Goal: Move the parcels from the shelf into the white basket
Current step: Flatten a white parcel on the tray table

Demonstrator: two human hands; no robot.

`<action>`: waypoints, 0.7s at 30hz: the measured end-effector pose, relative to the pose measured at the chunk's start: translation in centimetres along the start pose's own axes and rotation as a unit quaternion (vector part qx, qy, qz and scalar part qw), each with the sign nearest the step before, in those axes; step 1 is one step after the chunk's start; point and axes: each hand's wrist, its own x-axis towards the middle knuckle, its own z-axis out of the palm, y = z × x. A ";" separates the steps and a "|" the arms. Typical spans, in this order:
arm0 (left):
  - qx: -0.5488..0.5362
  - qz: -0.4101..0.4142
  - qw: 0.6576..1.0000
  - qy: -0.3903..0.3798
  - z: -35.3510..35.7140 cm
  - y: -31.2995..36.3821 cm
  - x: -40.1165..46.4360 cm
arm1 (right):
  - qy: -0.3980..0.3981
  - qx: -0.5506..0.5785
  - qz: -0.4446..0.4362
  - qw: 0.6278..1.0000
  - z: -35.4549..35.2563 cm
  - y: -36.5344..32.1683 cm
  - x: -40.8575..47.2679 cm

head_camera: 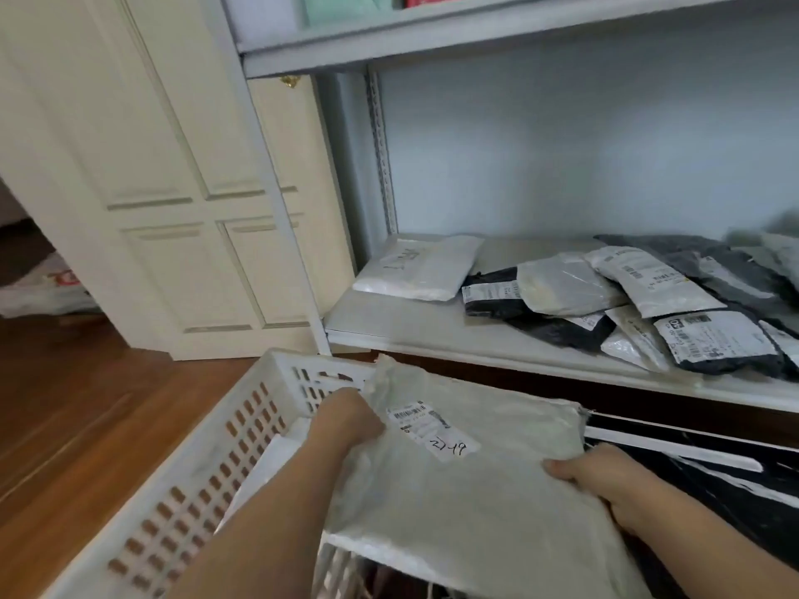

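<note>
A large white parcel (467, 482) with a shipping label lies tilted over the white basket (207, 473). My left hand (346, 417) grips its left edge and my right hand (592, 473) grips its right edge. Both hands hold it above the basket's inside, where another white parcel (268, 464) shows underneath. On the shelf (406, 326) behind lie a flat white parcel (419, 268) at the left and a heap of several black, grey and white parcels (627, 304) at the right.
A cream panelled door (164, 175) stands left of the shelf post (276, 201). Wooden floor (73, 404) spreads to the left of the basket. An upper shelf (475, 32) carries green and red items. Dark bags (713, 477) lie under the shelf at the right.
</note>
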 end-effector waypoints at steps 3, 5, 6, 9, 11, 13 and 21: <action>0.007 -0.013 0.999 0.042 -4.7 -6.5 0.3 | -0.046 0.021 -0.011 0.999 5.9 -2.4 -1.1; -0.010 -0.029 0.996 0.084 -7.0 -10.9 0.7 | -0.069 0.034 -0.014 0.997 9.9 -3.6 -1.3; -0.031 -0.038 0.993 0.109 -7.9 -13.0 0.9 | -0.075 0.032 -0.020 0.996 11.9 -4.0 -1.2; -0.050 -0.051 0.986 0.153 -9.0 -17.9 1.8 | -0.066 -0.006 -0.065 0.996 17.4 -4.6 -0.1; -0.023 -0.055 0.985 0.162 -8.6 -20.3 2.6 | -0.030 -0.107 -0.103 0.988 21.1 -4.9 1.0; 0.012 -0.066 0.985 0.156 -7.3 -22.2 3.9 | -0.004 -0.228 -0.131 0.965 24.2 -5.3 1.0; 0.181 -0.016 0.977 0.115 0.7 -23.9 11.2 | -0.001 -0.524 -0.257 0.812 32.0 -4.4 5.8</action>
